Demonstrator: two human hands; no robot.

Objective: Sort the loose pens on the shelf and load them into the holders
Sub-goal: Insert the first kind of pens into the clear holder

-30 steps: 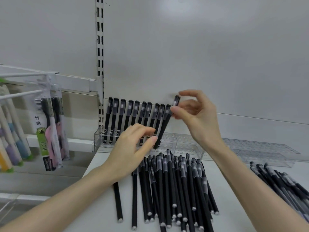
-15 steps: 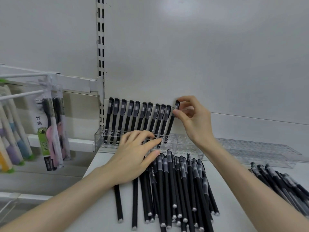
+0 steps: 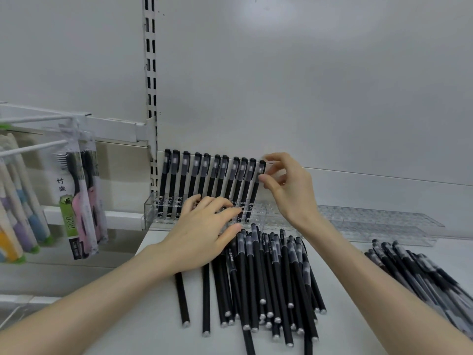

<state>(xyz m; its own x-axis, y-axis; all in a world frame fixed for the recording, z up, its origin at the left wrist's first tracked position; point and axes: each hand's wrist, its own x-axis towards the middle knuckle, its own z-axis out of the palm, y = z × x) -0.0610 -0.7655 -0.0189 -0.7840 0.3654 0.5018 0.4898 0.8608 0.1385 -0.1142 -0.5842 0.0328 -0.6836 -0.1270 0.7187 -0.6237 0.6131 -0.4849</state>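
Right hand (image 3: 289, 190) pinches the cap end of the last pen (image 3: 256, 193) between thumb and forefinger; the pen stands at the right end of the row in the clear holder (image 3: 153, 208). Left hand (image 3: 204, 234) lies flat on the holder's near edge, fingers straight, gripping nothing. Suggest: push straight down until the cap is level with its neighbours, brace the holder, no tilt. Loose pens (image 3: 268, 278) lie just near it on the shelf (image 3: 153, 316).
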